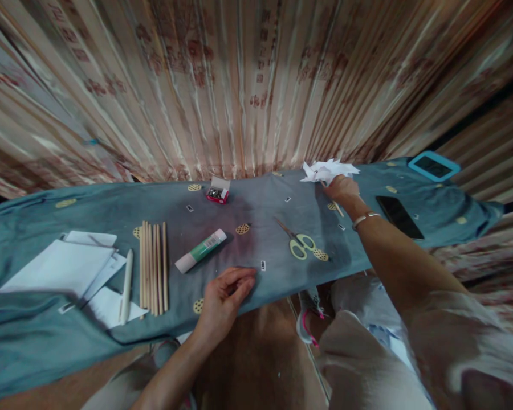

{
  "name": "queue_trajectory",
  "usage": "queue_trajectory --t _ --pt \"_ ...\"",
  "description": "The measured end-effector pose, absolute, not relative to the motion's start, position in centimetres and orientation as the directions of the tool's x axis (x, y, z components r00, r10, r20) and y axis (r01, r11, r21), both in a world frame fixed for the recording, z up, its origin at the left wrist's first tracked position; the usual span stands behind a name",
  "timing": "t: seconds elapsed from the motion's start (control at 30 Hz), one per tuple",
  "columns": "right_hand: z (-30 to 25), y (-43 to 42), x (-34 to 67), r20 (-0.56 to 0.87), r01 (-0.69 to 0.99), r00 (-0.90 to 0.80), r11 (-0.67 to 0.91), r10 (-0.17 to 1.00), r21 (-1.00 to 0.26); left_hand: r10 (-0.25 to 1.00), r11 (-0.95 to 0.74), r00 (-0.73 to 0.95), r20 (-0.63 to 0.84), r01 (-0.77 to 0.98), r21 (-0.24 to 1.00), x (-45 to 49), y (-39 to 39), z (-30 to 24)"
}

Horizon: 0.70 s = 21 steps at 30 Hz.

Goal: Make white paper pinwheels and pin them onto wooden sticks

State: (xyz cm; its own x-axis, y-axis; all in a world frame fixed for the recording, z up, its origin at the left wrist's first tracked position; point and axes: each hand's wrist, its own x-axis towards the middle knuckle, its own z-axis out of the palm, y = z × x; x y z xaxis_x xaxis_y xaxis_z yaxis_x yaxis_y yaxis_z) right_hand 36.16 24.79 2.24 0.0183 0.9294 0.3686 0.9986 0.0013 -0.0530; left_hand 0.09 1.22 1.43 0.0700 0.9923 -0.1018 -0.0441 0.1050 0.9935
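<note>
At the far right of the table, my right hand (345, 191) is closed around the wooden stick (338, 209) of a white paper pinwheel (331, 169). The pinwheel's pointed paper blades lie by the back edge; whether there is more than one is hard to tell. My left hand (224, 296) rests at the near edge, fingers curled together against the thumb, with nothing visible in it. Just beyond it lies a green and white glue stick (202, 250). Between my hands are scissors (298, 240) with pale green handles, their blades pointing away.
Several wooden sticks (154, 267) lie in a row on the left, beside a white pen-like tool (127, 287) and white paper sheets (64, 267). An open red box (218, 192) holds small metal pieces. A dark phone (398, 216) and a blue-framed device (434, 165) are at right.
</note>
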Motion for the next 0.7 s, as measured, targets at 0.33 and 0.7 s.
queue_trajectory --t 0.33,0.7 --pt "5.2 12.6 24.9 0.307 0.965 0.004 0.077 0.952 -0.251 0.991 0.030 0.131 -0.014 -0.122 0.992 -0.4 -1.7 3.7" --pt "0.7 1.9 14.1 0.202 0.707 -0.308 0.366 0.930 -0.605 0.977 0.117 0.194 -0.082 -0.174 0.978 -3.2 -6.3 7.3"
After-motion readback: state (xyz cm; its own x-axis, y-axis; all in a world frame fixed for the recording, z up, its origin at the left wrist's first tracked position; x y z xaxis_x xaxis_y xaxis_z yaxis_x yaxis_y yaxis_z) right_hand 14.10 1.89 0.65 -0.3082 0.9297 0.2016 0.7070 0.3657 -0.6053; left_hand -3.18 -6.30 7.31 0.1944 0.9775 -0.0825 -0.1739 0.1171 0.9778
